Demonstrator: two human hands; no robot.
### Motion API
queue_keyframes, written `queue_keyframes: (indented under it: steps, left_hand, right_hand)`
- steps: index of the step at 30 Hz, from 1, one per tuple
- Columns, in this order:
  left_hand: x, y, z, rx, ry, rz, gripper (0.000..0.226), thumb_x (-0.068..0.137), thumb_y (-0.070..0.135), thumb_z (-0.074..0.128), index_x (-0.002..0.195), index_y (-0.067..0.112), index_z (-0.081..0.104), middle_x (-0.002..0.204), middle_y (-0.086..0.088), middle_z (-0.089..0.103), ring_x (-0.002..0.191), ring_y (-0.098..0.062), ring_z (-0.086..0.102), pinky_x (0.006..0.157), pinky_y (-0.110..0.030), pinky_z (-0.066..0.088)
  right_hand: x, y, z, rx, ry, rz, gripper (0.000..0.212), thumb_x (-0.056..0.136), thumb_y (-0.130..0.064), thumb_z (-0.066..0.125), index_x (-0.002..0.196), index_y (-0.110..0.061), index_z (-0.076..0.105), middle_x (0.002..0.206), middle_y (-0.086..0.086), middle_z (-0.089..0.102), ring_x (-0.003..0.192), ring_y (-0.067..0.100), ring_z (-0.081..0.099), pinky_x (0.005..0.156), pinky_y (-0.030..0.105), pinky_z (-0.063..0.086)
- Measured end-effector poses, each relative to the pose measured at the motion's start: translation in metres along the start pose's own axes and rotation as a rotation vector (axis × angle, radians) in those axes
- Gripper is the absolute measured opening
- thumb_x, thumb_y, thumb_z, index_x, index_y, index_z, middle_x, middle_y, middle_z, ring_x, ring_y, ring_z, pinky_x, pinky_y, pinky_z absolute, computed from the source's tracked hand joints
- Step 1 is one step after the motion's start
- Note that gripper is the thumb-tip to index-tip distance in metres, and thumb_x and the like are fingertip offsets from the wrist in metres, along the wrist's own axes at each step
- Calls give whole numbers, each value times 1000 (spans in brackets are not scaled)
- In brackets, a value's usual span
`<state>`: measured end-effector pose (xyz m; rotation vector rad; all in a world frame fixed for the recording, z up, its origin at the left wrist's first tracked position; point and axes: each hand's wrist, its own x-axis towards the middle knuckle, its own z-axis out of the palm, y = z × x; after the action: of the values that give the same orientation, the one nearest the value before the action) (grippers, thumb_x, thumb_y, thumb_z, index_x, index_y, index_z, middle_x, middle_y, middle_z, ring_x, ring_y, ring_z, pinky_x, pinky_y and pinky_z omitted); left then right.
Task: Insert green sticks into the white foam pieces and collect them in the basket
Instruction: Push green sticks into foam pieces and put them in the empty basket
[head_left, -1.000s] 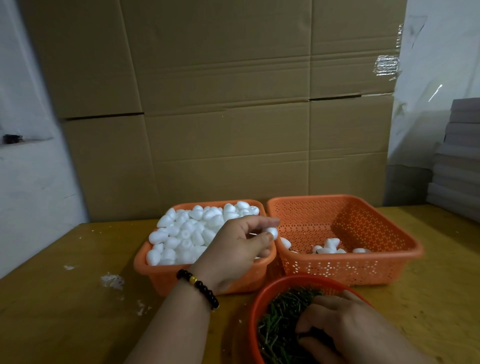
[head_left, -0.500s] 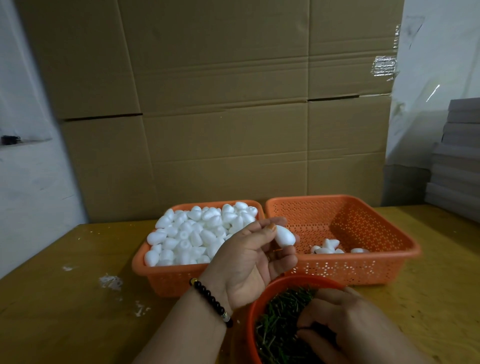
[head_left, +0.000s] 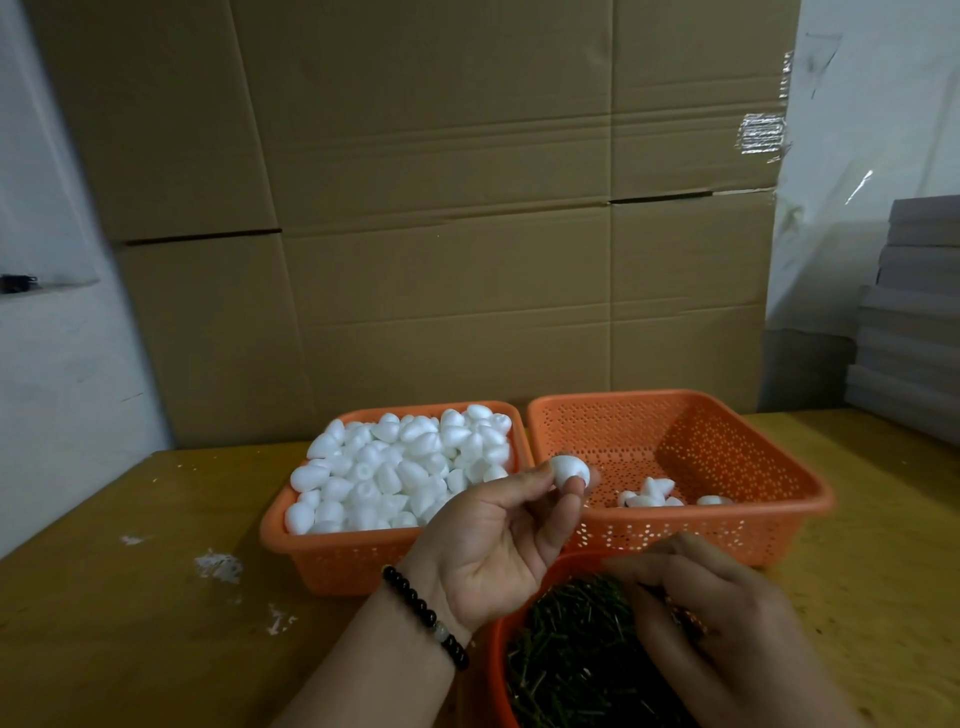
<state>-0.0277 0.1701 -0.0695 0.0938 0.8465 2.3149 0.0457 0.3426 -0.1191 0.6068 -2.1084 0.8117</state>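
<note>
Left hand (head_left: 498, 540) pinching foam piece (head_left: 570, 472) above stick bowl (head_left: 498, 670). Right hand (head_left: 711, 618), fingers curled in green sticks (head_left: 571, 654); grip unclear. Foam up-left of right hand.

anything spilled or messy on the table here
Yes: white foam crumbs lie scattered on the wooden table, left of the full basket, with smaller flecks nearby. Nothing else looks askew.

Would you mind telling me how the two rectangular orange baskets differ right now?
The left basket is heaped with white foam pieces; the right basket holds only a few, its perforated floor mostly bare. The left hand pinches one piece between them. Both are orange plastic, side by side on the table.
</note>
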Motion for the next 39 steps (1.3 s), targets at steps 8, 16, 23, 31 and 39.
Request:
queue_keyframes:
  steps: [8, 16, 23, 31, 39]
  left_hand:
    - [7, -15, -2, 41, 66, -26, 72, 72, 15, 74, 135, -8, 47, 81, -17, 63, 60, -18, 65, 48, -26, 56]
    - [4, -25, 2, 94, 79, -34, 31, 68, 15, 78, 91, -4, 72, 73, -14, 64, 60, -19, 66, 50, -28, 57]
    - [1, -29, 6, 205, 70, -23, 14, 71, 17, 76, 75, 4, 77, 74, -12, 65, 61, -18, 66, 51, -28, 57]
    - [2, -29, 6, 229, 81, -5, 15, 71, 18, 75, 74, 3, 77, 74, -14, 67, 62, -20, 68, 51, -28, 57]
    - [2, -31, 6, 250, 75, 4, 19, 71, 16, 75, 83, 2, 73, 74, -15, 66, 62, -21, 67, 51, -29, 57]
  right_hand:
    - [1, 0, -1, -16, 240, 45, 20, 82, -29, 60, 95, -20, 73, 103, -12, 70, 103, -12, 58, 89, 8, 43]
    - [3, -4, -1, -34, 317, 103, 21, 76, -36, 60, 79, -18, 71, 89, -24, 60, 90, -28, 51, 74, -5, 37]
    - [0, 8, 2, -71, 328, 102, 11, 67, -16, 72, 78, -17, 72, 91, -23, 62, 91, -17, 58, 74, -1, 41]
    - [0, 12, 5, -52, 305, 125, 9, 68, -17, 72, 76, -20, 70, 85, -18, 65, 84, -11, 63, 68, -2, 42]
    - [0, 14, 5, -64, 299, 111, 9, 68, -18, 73, 76, -18, 70, 81, -16, 66, 74, -4, 65, 64, 5, 48]
